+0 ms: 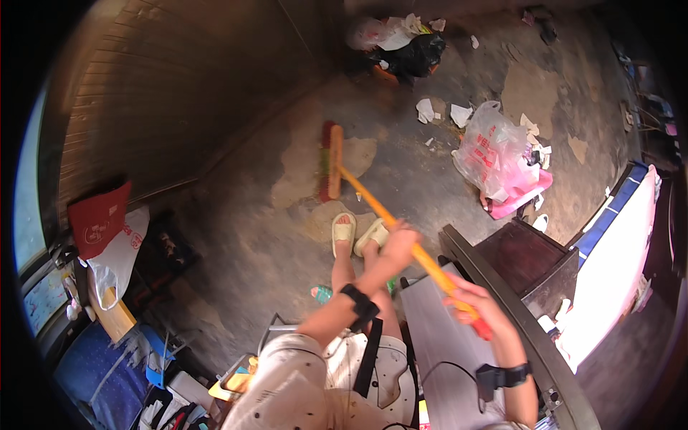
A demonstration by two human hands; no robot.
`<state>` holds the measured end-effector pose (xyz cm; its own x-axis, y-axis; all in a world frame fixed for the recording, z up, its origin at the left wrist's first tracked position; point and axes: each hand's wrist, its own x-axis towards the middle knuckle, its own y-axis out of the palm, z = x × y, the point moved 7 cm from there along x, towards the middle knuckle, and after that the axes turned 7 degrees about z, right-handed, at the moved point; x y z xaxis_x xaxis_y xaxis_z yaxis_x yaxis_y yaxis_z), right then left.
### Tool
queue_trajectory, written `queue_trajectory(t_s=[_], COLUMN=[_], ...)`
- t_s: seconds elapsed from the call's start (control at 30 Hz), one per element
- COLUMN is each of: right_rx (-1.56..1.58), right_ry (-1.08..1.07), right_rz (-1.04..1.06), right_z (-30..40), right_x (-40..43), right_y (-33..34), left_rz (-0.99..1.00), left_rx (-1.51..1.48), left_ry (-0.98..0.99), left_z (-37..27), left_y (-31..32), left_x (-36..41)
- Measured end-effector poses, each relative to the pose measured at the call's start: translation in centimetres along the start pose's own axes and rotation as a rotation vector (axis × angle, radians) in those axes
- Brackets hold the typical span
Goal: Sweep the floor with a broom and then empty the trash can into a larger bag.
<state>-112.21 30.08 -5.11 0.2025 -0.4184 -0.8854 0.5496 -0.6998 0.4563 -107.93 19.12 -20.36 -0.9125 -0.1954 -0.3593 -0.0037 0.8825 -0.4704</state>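
Observation:
Both my hands grip the orange handle of a push broom (335, 161), which slants from lower right to upper left. My left hand (402, 246) is closed around the middle of the handle, slightly blurred. My right hand (473, 301) holds it near the red end cap. The broom's head, with red and green bristles on its left side, lies on the worn floor just beyond my feet in cream slippers (344, 228). White paper scraps (424, 110) and a translucent plastic bag (486, 150) with red print lie on the floor to the right of the head.
At the top stands an orange bin holding a black bag (416, 54) and rubbish. A pink plastic piece (518, 196) lies by the translucent bag. On my right are a grey panel (449, 344), a dark wooden box (521, 255) and a bed edge (613, 258); a blue chair (156, 349) is lower left.

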Motion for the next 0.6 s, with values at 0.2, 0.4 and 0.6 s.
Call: queue_trajectory(t_s=[0.2, 0.4, 0.6], right_rx=[-0.009, -0.160, -0.204], right_ry=[-0.075, -0.140, -0.139], right_rz=[-0.182, -0.311, -0.227], right_z=[4.0, 6.7, 6.9], right_x=[-6.4, -10.0, -12.2], right_y=[-1.9, 0.5, 2.7], left_rz=[-0.171, -0.293, -0.312], left_rx=[-0.146, -0.296, -0.322], left_ry=[0.159, 0.258, 0.293], left_z=[-7.4, -13.0, -14.3], left_y=[2.5, -1.4, -4.1], left_x=[6.0, 6.9, 4.4])
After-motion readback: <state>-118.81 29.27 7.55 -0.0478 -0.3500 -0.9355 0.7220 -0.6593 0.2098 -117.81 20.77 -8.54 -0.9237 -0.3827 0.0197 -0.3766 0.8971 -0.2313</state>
